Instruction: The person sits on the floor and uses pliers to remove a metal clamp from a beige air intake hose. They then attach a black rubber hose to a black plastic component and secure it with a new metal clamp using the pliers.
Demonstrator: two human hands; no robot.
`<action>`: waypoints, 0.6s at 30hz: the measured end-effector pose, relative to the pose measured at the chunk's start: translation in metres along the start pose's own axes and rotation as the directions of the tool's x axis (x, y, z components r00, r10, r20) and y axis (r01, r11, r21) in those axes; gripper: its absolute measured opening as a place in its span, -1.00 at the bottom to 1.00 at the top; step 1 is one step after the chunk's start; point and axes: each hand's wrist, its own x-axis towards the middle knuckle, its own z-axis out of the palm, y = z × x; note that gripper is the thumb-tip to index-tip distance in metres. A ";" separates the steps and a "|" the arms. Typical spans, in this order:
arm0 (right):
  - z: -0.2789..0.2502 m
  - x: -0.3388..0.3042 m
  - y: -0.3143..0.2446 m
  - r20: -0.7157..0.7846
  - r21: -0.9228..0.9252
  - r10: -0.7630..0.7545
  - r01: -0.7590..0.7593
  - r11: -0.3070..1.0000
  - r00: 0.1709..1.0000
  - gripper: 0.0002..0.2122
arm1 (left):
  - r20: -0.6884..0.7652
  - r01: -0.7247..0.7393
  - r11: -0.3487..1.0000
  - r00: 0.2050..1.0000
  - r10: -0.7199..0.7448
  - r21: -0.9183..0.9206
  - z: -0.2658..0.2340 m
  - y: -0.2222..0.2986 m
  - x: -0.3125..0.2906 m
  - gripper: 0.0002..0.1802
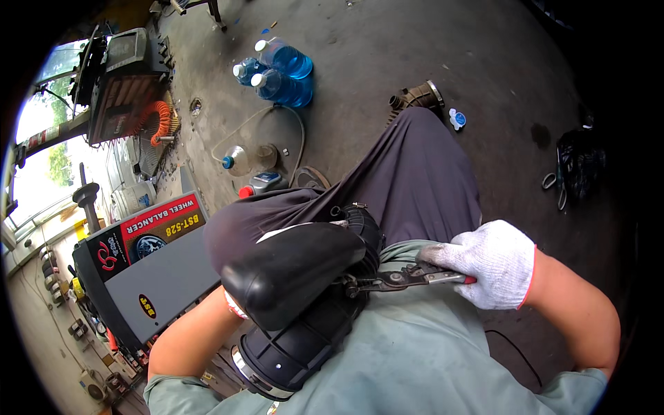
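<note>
A black ribbed air intake hose (304, 346) with a bulging smooth chamber (297, 266) lies across my lap. Metal clamps ring its ends, one of them a wide band clamp (252, 373) at the near end. In a white knit glove, my right hand (487, 266) is closed around metal pliers (401, 278) with red on the handle. Their jaws touch the hose's side, by a small fitting beneath the chamber. Behind the chamber's left side, only a bit of my gloved left hand (235, 306) shows; its fingers are hidden.
Bottles of blue liquid (283, 86) stand on the floor ahead, near a clear bottle (237, 160) with a thin tube and a grey, red-capped container (263, 183). A brown ribbed hose (418, 98) lies beyond my knee. A wheel balancer (152, 263) stands left, a black bag (581, 162) right.
</note>
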 end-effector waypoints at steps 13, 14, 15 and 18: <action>-0.013 -0.010 -0.019 0.094 -0.140 0.070 -0.057 0.989 0.993 -0.77 | 0.001 0.344 0.616 0.874 -0.487 -0.709 0.013 0.051 0.009 -0.20; -0.018 -0.011 -0.021 0.101 -0.172 0.069 -0.051 0.984 0.992 -0.77 | -0.032 0.266 0.666 0.916 -0.400 -0.697 0.018 0.045 0.008 -0.22; -0.026 -0.011 -0.023 0.108 -0.204 0.069 -0.046 0.978 0.992 -0.77 | -0.057 0.286 0.762 0.920 -0.389 -0.581 0.018 0.047 0.002 -0.28; -0.041 -0.009 -0.024 0.122 -0.261 0.063 -0.029 0.965 0.991 -0.78 | -0.207 0.086 0.932 0.964 -0.167 -0.351 0.034 0.024 0.001 -0.40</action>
